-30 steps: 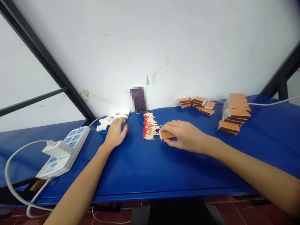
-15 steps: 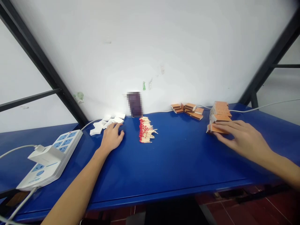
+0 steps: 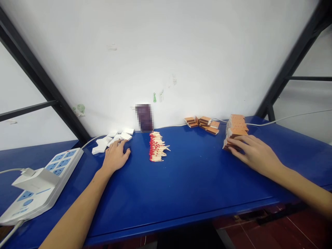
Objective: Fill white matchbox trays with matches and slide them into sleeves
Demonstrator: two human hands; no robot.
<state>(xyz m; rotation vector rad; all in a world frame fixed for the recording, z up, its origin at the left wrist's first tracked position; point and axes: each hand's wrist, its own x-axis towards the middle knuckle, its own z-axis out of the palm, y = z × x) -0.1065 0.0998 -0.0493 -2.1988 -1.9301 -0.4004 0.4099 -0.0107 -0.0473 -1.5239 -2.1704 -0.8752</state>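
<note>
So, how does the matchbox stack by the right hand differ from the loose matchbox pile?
The matchbox stack is packed in a close row, while the loose pile lies at mixed angles.
The matchbox stack looks bulkier than the loose pile.
The right hand is at the near end of the matchbox stack; the loose pile lies away from it.
Both show orange-brown tops and rest on the blue table.

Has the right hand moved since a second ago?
Yes, to the right: judged against the pile of matches, the right hand has gone from beside it to the stacked matchboxes.
</note>
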